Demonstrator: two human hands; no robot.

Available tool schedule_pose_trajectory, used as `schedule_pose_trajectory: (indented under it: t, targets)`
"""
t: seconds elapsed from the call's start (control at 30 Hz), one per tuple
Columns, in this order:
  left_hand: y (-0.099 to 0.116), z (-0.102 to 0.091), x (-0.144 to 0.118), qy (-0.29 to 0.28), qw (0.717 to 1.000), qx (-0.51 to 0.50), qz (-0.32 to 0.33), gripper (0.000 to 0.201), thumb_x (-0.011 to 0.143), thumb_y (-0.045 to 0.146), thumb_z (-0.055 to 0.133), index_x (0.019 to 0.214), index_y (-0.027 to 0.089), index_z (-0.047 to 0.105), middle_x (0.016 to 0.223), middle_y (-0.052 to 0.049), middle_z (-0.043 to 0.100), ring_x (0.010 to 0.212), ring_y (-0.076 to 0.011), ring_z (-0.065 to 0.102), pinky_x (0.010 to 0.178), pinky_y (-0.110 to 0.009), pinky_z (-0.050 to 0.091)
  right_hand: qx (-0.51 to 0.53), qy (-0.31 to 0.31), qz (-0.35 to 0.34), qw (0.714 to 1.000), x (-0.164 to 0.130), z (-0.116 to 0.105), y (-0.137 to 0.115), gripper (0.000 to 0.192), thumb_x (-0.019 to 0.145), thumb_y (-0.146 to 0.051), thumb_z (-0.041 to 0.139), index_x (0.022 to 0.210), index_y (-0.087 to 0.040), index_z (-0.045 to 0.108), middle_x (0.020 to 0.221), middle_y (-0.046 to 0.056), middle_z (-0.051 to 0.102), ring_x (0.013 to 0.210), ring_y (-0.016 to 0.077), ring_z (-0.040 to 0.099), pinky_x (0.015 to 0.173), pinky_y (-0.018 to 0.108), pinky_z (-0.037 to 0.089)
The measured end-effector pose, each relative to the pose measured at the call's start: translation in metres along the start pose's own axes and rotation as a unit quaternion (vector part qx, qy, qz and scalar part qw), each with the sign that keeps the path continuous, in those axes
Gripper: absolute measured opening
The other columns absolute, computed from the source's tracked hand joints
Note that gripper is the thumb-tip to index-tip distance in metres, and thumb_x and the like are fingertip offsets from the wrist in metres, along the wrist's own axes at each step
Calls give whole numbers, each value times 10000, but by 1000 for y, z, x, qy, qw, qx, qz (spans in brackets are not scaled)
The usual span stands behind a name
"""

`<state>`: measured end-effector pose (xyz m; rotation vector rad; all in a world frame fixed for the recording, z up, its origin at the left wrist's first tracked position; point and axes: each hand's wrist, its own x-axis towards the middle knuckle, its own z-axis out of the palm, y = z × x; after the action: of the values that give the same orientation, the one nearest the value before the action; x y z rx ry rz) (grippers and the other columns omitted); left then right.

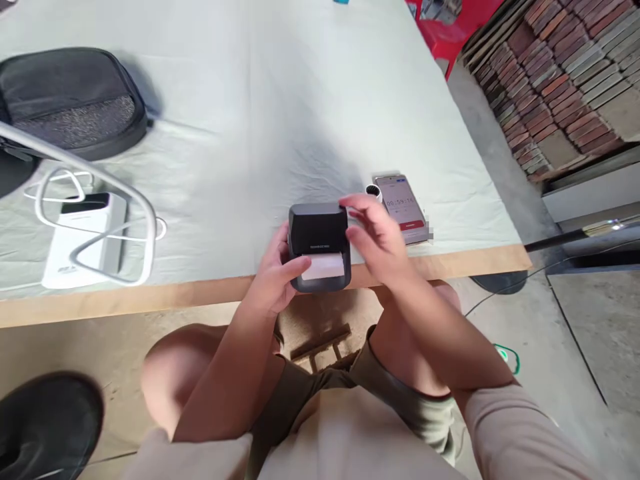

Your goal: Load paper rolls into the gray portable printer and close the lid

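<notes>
- I sit at a worktop (280, 100) covered with a pale green cloth; a bare wooden edge strip runs along its near side.
- The floor is grey concrete. Stacked red and grey bricks (565, 67) lie to my right, with a red plastic item (450, 30) beyond the far corner.
- My left hand (274, 277) is clamped on a small black label printer (319, 243), thumb laid across the white paper at its front slot. The printer sits at the near edge of the worktop, directly in front of me.
- My right hand (377, 233) is loosely spread, fingers apart, just beside the printer's right side; I cannot tell whether it touches the housing.
- The printer's front carries a line of small white lettering, too blurred to read.
- A smartphone (403, 207) lies face up just right of the printer; its screen shows timer digits reading about 00:59 above a red band.
- A small white-rimmed cylinder (373, 192) stands touching the phone's far left corner.
- A white power bank (85, 237) with looped white cable (100, 200) lies to the left, well apart.
- A black pouch (70, 100) rests at the far left.
</notes>
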<state>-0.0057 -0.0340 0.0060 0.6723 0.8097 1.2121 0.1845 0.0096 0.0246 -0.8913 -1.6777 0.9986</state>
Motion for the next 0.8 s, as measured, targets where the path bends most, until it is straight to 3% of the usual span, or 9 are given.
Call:
schedule_pose_trajectory:
  t: [0.07, 0.13, 0.2, 0.27, 0.4, 0.5, 0.6, 0.8]
  targets:
    - [0, 1, -1, -4, 1000, -11, 6, 732, 742, 427, 926, 1344, 200, 577, 1125, -113, 789, 858, -273, 798, 642, -291, 639, -4, -27, 40, 999, -4, 6, -1, 404, 931, -503, 703, 1259, -294, 590, 1380, 73, 581, 1288, 230, 590, 1070, 405, 558]
    - [0, 3, -1, 11, 1000, -13, 7, 724, 760, 460, 919, 1342, 199, 577, 1099, -113, 797, 807, -263, 795, 607, -282, 626, 12, -54, 73, 996, -6, 11, -3, 482, 909, -509, 719, 1296, -297, 525, 1299, 67, 594, 1045, 186, 661, 837, 325, 615]
    - [1, 4, -1, 25, 1000, -10, 3, 705, 760, 430, 928, 1336, 200, 594, 1070, -100, 803, 789, -254, 793, 608, -276, 623, 30, -76, 103, 991, -7, 15, -4, 481, 923, -500, 695, 1300, -301, 472, 1174, 37, 604, 772, 117, 622, 639, 254, 570]
    - [1, 4, -2, 31, 999, -10, -1, 678, 758, 396, 935, 1326, 201, 620, 1061, -92, 807, 816, -264, 797, 618, -278, 621, 35, -82, 121, 989, -8, 16, -6, 454, 931, -484, 685, 1284, -299, 468, 1128, 23, 591, 677, 85, 567, 571, 229, 524]
    - [-1, 6, 0, 23, 999, -35, 6, 546, 831, 484, 877, 1262, 203, 693, 1071, -93, 814, 966, -308, 803, 670, -301, 641, 19, -69, 121, 990, -7, 10, -7, 425, 941, -469, 672, 1288, -293, 501, 1151, 30, 613, 749, 109, 614, 658, 264, 575]
    - [-5, 8, 3, 47, 997, -58, 19, 453, 948, 583, 729, 1177, 193, 738, 1137, -95, 810, 1114, -307, 773, 839, -346, 666, 0, -47, 104, 993, -6, 2, -6, 372, 970, -460, 616, 1285, -274, 554, 1301, 70, 633, 1149, 205, 669, 957, 371, 610]
    - [-6, 10, 6, 90, 994, -58, 38, 381, 996, 530, 685, 1163, 194, 748, 1202, -82, 800, 1175, -285, 750, 951, -359, 643, -25, -29, 70, 997, -6, -4, -6, 373, 973, -431, 609, 1308, -269, 586, 1497, 86, 575, 1488, 252, 493, 1194, 454, 505]
    - [0, 12, 7, 104, 992, -59, 32, 292, 976, 454, 728, 1114, 201, 773, 1022, -54, 809, 1009, -253, 769, 809, -301, 628, -34, -59, 50, 996, -8, -6, -8, 462, 930, -371, 670, 1367, -275, 554, 1551, 82, 562, 1478, 243, 533, 1195, 446, 534]
